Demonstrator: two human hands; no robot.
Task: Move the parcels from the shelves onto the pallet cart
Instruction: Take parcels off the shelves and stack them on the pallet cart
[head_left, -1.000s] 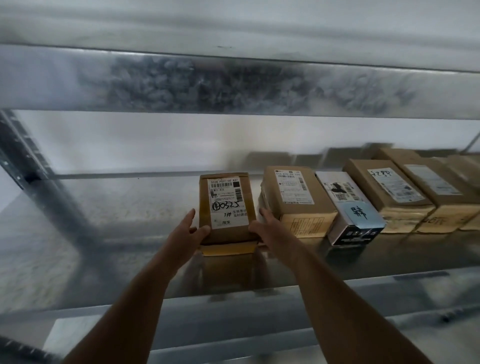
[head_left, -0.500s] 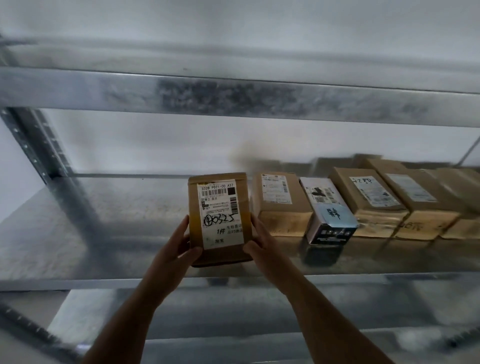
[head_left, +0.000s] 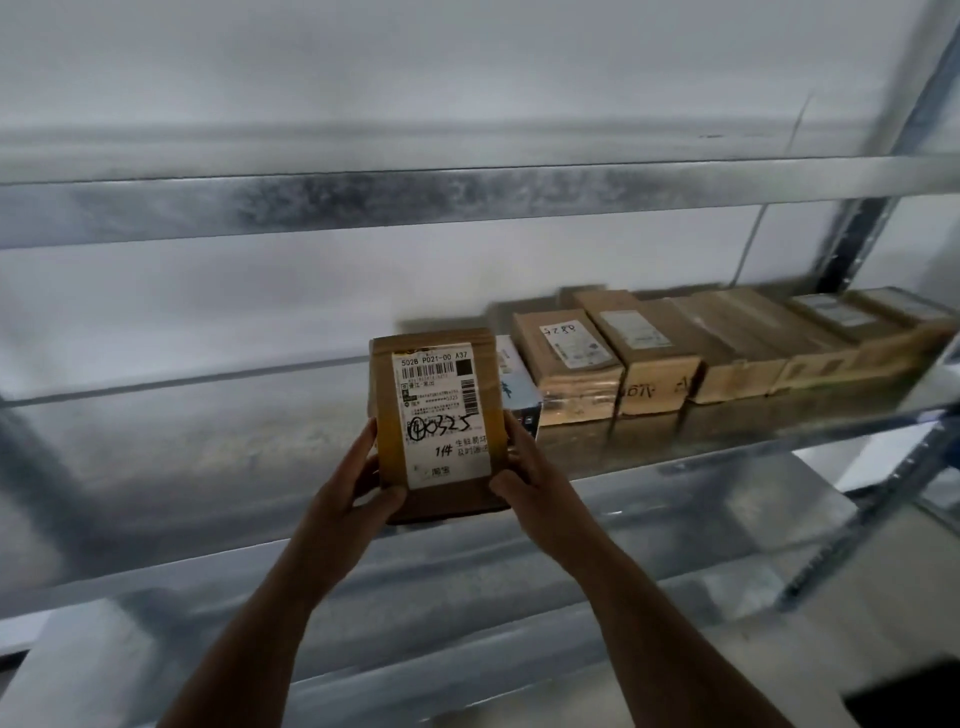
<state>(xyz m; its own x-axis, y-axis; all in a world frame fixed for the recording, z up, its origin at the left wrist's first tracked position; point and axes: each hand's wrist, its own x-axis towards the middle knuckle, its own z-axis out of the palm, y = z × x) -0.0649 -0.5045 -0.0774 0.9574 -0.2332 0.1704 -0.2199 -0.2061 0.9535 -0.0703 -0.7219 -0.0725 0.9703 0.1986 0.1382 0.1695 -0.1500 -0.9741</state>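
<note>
A person holds one brown parcel (head_left: 439, 426) up in front of the metal shelf (head_left: 208, 462), clear of its surface and out past its front edge. The left hand (head_left: 358, 499) grips the parcel's lower left side, thumb across the front near the bottom corner, fingers behind. The right hand (head_left: 524, 473) grips the lower right side in the same way, thumb on the front edge. The parcel stands nearly upright with its white label (head_left: 441, 410) facing the camera; handwritten digits and a barcode show on it.

To the left of the held parcel the shelf surface is bare metal, a wide stretch of open room running to the left edge of view. A crossbeam (head_left: 467, 200) spans the view above, with plenty of height between it and the shelf. A dark upright post (head_left: 852, 244) stands at the right.

On the right half of the shelf a row of parcels (head_left: 675, 353) lies flat, side by side and touching, running back toward the post. A small white-and-blue box (head_left: 514, 387) sits at the near end of that row, partly hidden behind the held parcel. A lower shelf (head_left: 675, 525) shows beneath the arms.
</note>
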